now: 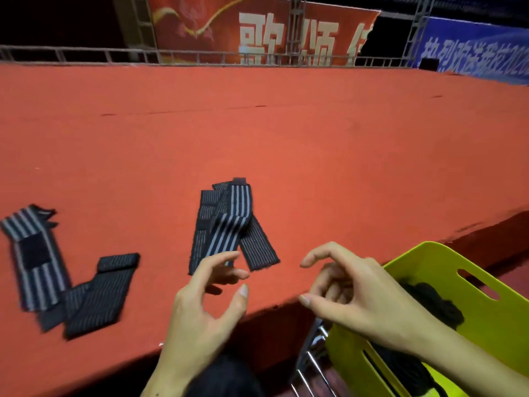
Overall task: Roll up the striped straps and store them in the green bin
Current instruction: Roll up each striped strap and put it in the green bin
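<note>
Right now both hands are empty: left hand (pixel 200 305) hovers just short of the near end of the middle strap pile (pixel 226 224), fingers (pixel 229 257) apart and loosely curled, holding nothing; right hand (pixel 355 293) hangs over the gap between the red stage edge (pixel 343 167) and the green bin (pixel 446 270), fingers also apart, nothing in them. The pile looks like two or three striped straps crossed over each other, one folded over the top, so a single pinch likely drags the whole bundle and the roll starts crooked or catches a second strap. Two more straps (pixel 43 259) lie well apart to the left, one with a bare hook-and-loop patch facing up; that patch could snag its neighbour when lifted. The bin sits below and off the stage edge, tilted, with dark rolled straps (pixel 435 305) already inside; a loose roll dropped from here could unwind or miss and fall into the metal frame (pixel 312 365) beside it. Safer, I think: separate one strap first, roll tight, close the patch, then drop.
</note>
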Tool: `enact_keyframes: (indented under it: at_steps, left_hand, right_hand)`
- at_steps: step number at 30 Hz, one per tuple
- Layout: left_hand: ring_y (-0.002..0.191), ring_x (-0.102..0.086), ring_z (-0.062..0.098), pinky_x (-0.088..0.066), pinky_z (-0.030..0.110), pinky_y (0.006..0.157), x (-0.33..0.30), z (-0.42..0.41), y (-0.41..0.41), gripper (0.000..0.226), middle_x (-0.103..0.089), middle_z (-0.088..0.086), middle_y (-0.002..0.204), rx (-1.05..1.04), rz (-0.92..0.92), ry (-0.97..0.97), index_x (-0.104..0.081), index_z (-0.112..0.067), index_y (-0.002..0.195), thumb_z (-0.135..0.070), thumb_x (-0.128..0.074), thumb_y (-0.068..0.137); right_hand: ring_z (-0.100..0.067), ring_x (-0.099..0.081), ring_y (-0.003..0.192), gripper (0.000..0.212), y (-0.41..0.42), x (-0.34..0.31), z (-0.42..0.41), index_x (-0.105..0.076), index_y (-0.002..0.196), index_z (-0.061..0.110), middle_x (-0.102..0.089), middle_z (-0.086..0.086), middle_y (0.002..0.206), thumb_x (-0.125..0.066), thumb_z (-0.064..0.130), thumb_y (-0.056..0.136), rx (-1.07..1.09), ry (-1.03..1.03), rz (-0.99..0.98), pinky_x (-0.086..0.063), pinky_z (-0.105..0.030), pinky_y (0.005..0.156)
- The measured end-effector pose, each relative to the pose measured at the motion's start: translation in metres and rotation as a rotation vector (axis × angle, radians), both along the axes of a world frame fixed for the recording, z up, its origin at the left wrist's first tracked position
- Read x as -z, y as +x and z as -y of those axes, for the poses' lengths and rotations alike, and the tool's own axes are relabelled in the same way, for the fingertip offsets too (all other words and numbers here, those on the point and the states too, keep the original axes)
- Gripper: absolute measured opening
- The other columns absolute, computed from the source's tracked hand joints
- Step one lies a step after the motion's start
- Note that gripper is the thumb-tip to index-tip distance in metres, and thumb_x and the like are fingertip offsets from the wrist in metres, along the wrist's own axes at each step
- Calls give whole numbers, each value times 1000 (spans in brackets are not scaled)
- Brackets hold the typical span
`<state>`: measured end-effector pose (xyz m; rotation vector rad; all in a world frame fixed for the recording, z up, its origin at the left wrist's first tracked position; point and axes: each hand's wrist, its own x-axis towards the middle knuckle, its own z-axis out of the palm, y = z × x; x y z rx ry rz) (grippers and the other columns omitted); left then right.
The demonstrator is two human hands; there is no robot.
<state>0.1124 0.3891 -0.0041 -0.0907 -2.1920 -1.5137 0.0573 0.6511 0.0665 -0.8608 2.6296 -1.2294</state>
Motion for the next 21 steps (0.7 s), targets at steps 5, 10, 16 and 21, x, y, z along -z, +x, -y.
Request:
enact_keyframes:
  at_steps: [5, 10, 16, 21]
  left_hand:
    - [108, -75, 12, -55, 33, 88, -1, 68, 15, 45, -80, -12, 111, -170, 32, -17, -65, -38, 131, -32, -78, 89]
    - [104, -76, 11, -56, 38, 93, 8, 140, 32, 50, -80, -11, 110, -340, 100, -7, -66, -37, 130, -11, -82, 91]
    - [106, -75, 8, -55, 34, 87, 24, 200, 34, 51, -80, -12, 108, -455, 154, -2, -66, -41, 127, -13, -84, 89]
    - [103, -74, 6, -52, 22, 83, 33, 241, 21, 48, -80, -18, 106, -498, 202, -40, -67, -39, 125, -16, -86, 87]
  right_hand:
    - [-15, -70, 68, 39, -26, 2, 71, -57, 119, 40, -77, 13, 89, -81, 46, 89, -119, 27, -17, -57, -43, 70]
    - [-13, -71, 69, 35, -48, 6, 152, -57, 116, 41, -77, 16, 88, -80, 46, 90, -233, 48, -27, -59, -41, 72]
    - [-10, -71, 74, 32, -63, 15, 220, -56, 114, 42, -76, 18, 86, -78, 45, 92, -337, 79, -19, -57, -36, 75]
    - [-12, -71, 74, 31, -79, 32, 254, -56, 115, 41, -76, 18, 87, -77, 48, 93, -356, 98, 8, -58, -37, 76]
